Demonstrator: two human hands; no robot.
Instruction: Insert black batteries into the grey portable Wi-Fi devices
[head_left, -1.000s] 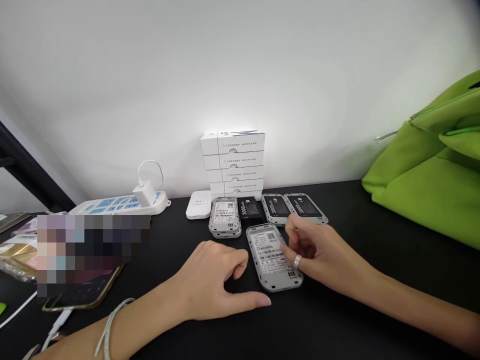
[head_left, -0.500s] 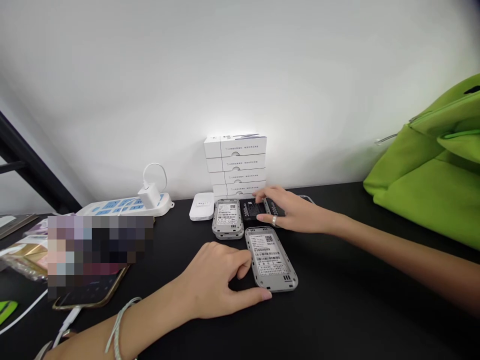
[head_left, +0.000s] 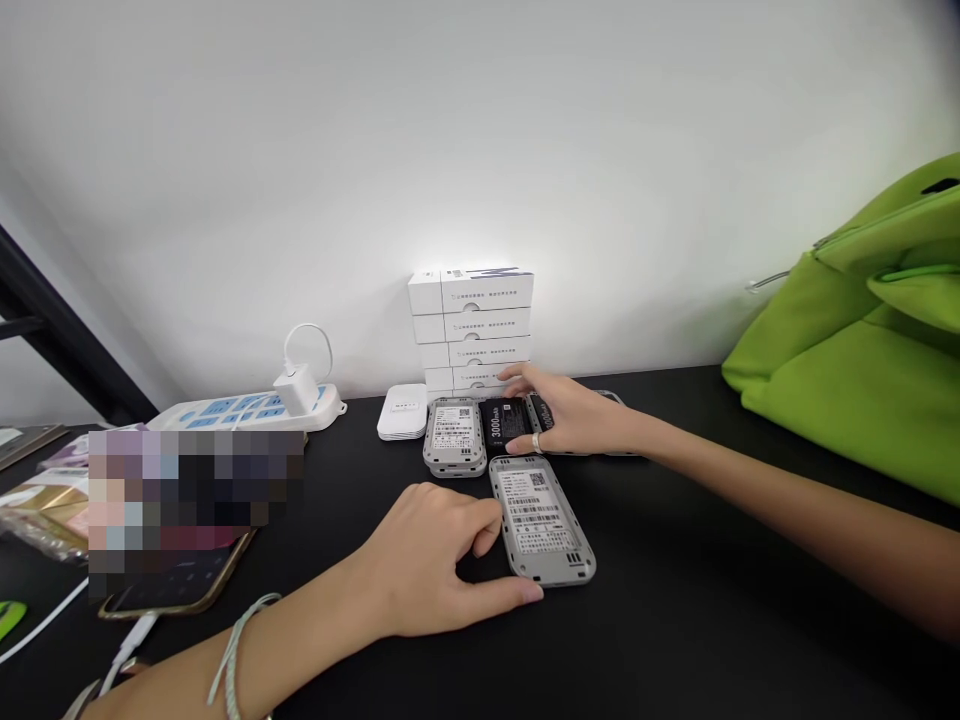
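A grey handheld device casing lies face down on the black table, its battery bay bare with a printed label and barcodes. My left hand rests at its left side, with curled fingers at the edge and the thumb on the near corner. Beyond it, my right hand has its thumb and fingers pinched about a black battery marked 3000mAh. Under the right palm, another battery and grey casing are mostly hidden. A small stack of grey casings sits left of the battery.
White boxes are stacked against the wall. White square covers lie left of the casings. A power strip with a charger, a charging phone, and a green bag flank the work area.
My right hand has shifted slightly left over the battery, showing more of the casing behind it at the right. My left hand stays by the near casing.
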